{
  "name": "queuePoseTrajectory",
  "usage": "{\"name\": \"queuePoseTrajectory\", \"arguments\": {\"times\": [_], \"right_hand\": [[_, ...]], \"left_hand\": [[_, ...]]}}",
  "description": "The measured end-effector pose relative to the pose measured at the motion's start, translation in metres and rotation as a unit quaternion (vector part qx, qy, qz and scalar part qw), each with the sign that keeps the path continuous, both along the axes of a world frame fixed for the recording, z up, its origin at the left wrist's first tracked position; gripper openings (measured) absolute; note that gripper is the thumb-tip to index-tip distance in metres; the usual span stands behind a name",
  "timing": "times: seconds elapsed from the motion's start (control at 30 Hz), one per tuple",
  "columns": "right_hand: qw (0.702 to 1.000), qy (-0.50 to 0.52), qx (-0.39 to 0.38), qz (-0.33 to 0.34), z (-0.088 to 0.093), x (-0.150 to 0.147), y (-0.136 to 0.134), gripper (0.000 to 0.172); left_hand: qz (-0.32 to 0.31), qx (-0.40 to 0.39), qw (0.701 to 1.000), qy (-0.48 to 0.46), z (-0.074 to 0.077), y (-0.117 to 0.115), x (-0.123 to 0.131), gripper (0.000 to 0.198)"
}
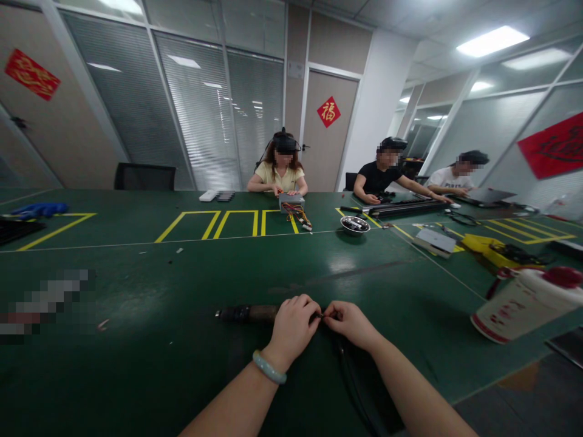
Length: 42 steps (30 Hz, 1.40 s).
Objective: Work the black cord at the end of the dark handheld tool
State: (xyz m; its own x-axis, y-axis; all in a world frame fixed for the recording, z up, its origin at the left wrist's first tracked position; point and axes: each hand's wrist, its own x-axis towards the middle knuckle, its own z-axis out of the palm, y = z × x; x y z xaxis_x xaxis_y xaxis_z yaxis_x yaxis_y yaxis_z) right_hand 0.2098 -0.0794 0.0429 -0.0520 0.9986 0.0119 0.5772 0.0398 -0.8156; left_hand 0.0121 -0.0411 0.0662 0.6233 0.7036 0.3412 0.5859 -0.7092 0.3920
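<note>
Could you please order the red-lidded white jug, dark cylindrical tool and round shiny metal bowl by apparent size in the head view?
1. Red-lidded white jug
2. Dark cylindrical tool, partly hidden by the left hand
3. Round shiny metal bowl, which stands farther away

The left hand [295, 325], curled over the dark cylindrical tool [262, 313], hides its right end; the small dark piece [322, 316] pinched by the right hand [350, 325] is too tiny to identify. The picture's border cuts off the black cable [348, 370] — and, near the bench's [218, 267] right edge, the white bottle [519, 306].
</note>
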Motion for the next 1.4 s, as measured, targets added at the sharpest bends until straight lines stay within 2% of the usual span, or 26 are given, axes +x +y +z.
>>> {"name": "queuePoseTrajectory", "arguments": {"times": [1.4], "right_hand": [[1.0,0.025,-0.006,-0.002,-0.0038,0.0001,0.0011,0.013]], "left_hand": [[0.004,-0.007,1.0,0.017,0.0024,0.0002,0.0006,0.01]]}}
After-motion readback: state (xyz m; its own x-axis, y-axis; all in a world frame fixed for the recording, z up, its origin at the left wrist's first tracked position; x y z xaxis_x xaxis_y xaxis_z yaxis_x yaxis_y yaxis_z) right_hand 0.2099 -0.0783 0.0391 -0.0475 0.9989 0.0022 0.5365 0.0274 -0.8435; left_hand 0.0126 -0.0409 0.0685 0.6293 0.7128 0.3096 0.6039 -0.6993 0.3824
